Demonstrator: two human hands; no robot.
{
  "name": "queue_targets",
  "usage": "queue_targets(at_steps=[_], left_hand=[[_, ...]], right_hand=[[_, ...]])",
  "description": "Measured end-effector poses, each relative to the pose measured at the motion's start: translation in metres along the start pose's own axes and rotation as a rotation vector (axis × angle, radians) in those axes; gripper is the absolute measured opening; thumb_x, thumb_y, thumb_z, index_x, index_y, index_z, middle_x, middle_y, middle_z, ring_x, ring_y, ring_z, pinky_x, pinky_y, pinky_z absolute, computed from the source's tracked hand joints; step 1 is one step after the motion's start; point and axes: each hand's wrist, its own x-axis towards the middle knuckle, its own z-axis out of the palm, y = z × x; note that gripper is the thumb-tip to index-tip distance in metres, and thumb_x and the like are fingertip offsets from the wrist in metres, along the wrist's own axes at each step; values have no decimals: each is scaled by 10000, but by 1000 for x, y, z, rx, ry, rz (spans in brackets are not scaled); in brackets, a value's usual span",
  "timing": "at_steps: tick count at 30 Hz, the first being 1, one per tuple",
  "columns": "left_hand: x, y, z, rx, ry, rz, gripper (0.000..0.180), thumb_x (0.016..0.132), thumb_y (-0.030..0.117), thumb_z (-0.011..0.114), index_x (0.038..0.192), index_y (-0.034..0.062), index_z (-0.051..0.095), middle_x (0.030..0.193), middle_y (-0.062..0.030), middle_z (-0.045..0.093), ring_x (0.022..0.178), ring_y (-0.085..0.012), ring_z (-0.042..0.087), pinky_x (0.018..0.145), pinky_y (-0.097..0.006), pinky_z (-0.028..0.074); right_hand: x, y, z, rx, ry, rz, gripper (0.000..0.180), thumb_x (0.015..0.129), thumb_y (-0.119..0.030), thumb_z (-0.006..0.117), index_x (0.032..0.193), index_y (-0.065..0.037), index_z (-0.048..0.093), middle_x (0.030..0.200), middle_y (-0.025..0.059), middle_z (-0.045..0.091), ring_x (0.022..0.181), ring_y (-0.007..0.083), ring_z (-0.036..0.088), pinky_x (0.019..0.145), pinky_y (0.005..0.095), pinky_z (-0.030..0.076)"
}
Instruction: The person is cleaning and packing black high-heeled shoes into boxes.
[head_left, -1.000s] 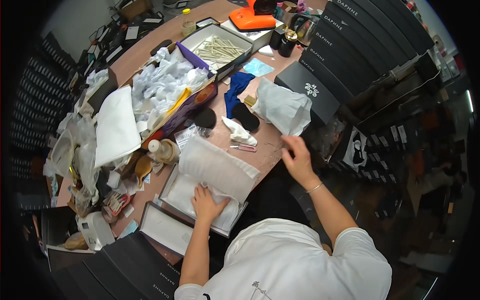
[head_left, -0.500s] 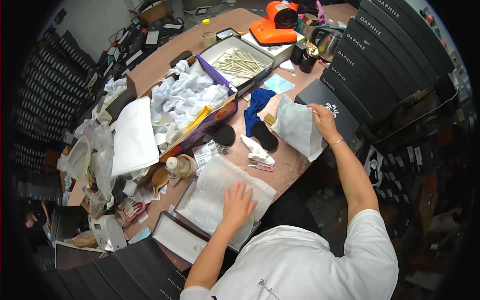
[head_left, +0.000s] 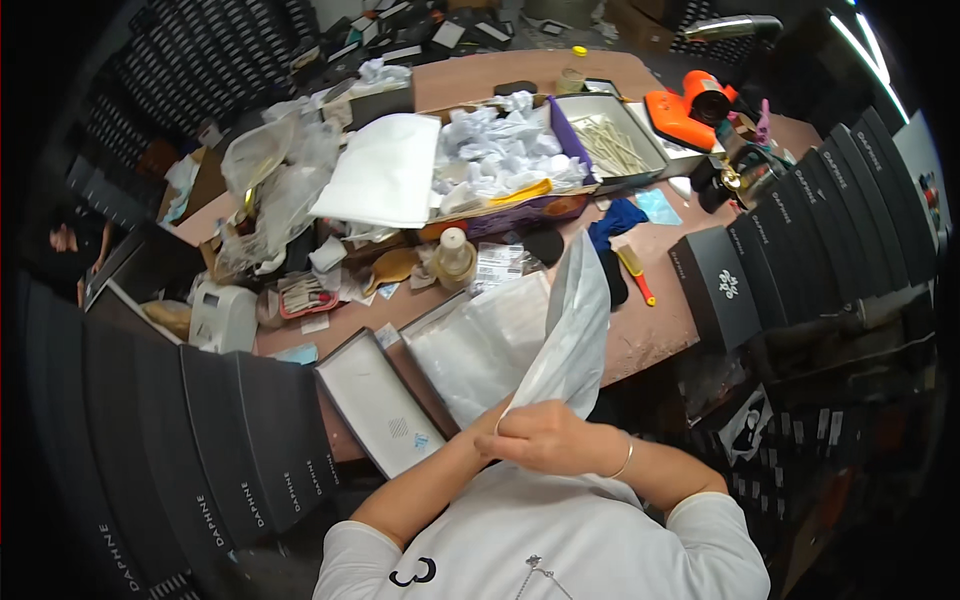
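Note:
Over the near edge of the table, my right hand (head_left: 550, 437) is closed on the lower end of a white pouch (head_left: 580, 325) of thin, soft material. The pouch rises from my grip, tilted to the right. My left forearm (head_left: 435, 485) reaches up to the same spot, but the left hand's fingers are hidden behind the pouch and my right hand. Behind the pouch lies a shoebox (head_left: 405, 340) lined with translucent white wrapping sheet (head_left: 485, 340). Its light-lined lid (head_left: 370, 400) rests at its left, inside facing up.
Beyond are a carton of crumpled paper (head_left: 500, 145), a tray of pale sticks (head_left: 610, 140), a bottle (head_left: 453, 258), a blue cloth (head_left: 618, 220) and a yellow-red brush (head_left: 637, 275). Dark shoebox stacks flank the left (head_left: 210, 430) and right (head_left: 800, 240). Another person (head_left: 85, 245) is far left.
My right hand has brought the pouch from the table's right side to in front of my body. My left hand has come off the wrapping sheet to meet it. The view has turned.

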Motion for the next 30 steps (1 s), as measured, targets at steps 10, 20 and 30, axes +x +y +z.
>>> queue_targets(at_steps=[10, 20, 30], left_hand=[[-185, 71, -76, 1097, 485, 409, 811, 692, -128, 664, 1413, 78, 355, 1249, -103, 546, 1184, -192, 513, 951, -320, 455], [4, -31, -69, 355, 714, 270, 812, 923, 309, 574, 1497, -3, 92, 1502, -223, 258, 1378, -305, 303, 1126, -375, 234], [52, -78, -102, 912, 974, 534, 751, 850, 353, 636, 1375, -96, 341, 1357, -310, 403, 1274, -416, 392, 1068, -439, 323]], right_hand=[[-64, 26, 49, 1448, 148, 753, 728, 897, -236, 631, 1486, -71, 235, 1424, 176, 410, 1149, 194, 535, 891, 327, 507], [-59, 88, 148, 460, 34, 973, 800, 858, -87, 624, 1493, -49, 137, 1224, 259, 545, 797, 270, 664, 705, 342, 532], [-155, 94, 80, 899, -186, 1325, 181, 896, -86, 514, 934, -2, 670, 741, 28, 643, 550, 65, 532, 481, 214, 440]])
